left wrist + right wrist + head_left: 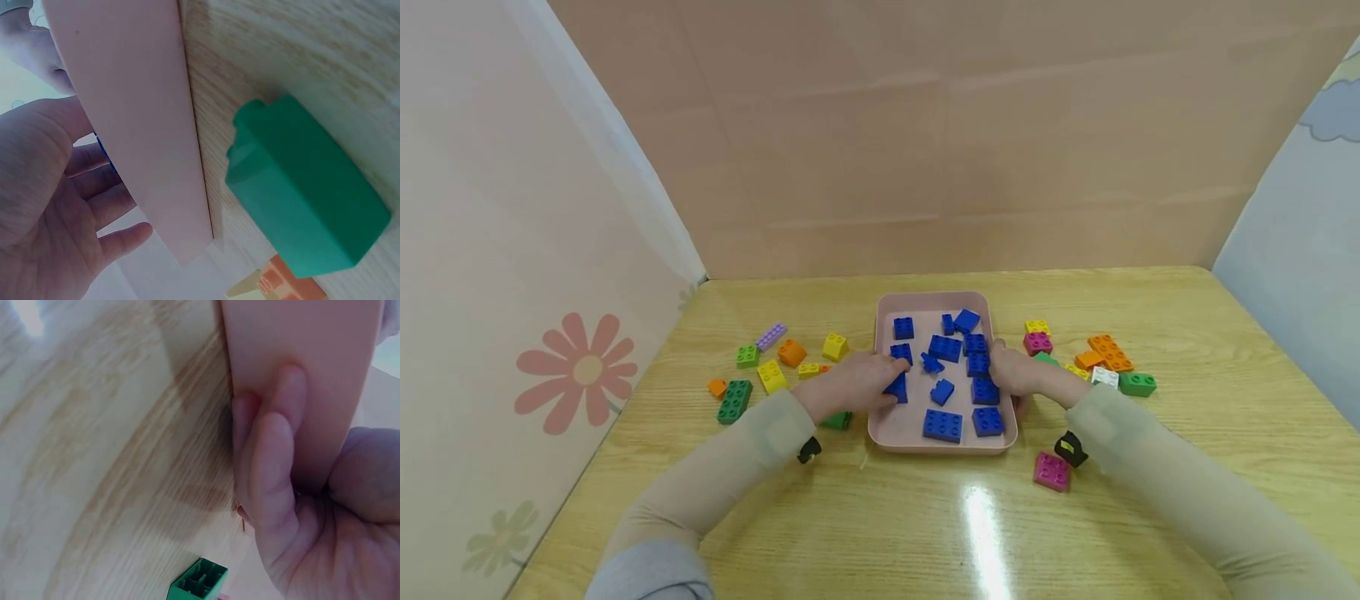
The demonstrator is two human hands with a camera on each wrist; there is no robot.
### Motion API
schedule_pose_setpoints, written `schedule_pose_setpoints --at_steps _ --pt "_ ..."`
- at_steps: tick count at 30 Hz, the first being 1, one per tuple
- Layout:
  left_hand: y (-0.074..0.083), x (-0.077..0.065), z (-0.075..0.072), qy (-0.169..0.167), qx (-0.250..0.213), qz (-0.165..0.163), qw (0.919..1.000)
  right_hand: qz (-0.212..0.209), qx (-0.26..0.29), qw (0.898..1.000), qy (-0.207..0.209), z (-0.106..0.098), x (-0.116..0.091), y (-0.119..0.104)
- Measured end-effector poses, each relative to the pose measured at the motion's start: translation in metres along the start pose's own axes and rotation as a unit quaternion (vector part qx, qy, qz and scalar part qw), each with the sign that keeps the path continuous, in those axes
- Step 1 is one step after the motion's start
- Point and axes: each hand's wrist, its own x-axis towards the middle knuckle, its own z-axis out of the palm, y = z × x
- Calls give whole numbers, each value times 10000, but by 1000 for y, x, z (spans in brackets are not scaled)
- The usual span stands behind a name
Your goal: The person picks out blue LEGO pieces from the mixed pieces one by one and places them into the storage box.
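Note:
A pink tray (pixel 943 450) with blue bricks in it lies on the table. From its left side my left hand (pixel 853 385) reaches over the rim. Thumb and index finger pinch a blue brick (pixel 898 388) by the left wall; in the left wrist view the tray wall hides most of that brick. At the opposite wall, my right hand (pixel 1018 371) grips the tray, thumb over the rim and fingers against the outside, as the right wrist view shows. Blue bricks (pixel 985 391) stand in a column beside that thumb.
Left of the tray lie loose yellow, orange, purple and green bricks, among them a dark green brick (pixel 734 402). Orange bricks (pixel 1110 352), a white brick (pixel 1105 377) and a green brick (pixel 1138 384) lie to the right. A magenta brick (pixel 1052 472) sits nearer the front.

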Motion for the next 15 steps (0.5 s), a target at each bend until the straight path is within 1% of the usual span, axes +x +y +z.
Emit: schedule_pose_setpoints --at_steps 5,8,11,13,15 --pt "-3 -1 1 54 -74 -7 10000 -56 6 10000 17 -1 -1 -1" --pt "-5 -5 0 175 -194 6 9997 -255 -89 9996 69 -2 -4 1" --pt "-7 -14 -4 397 -194 77 9990 -568 -116 9982 170 -4 -9 4" --pt "-10 -22 -9 598 -66 161 9981 -807 -65 9962 320 -6 -14 8" --pt "-13 -31 -11 842 117 201 9962 -869 53 9951 465 -7 -21 11"
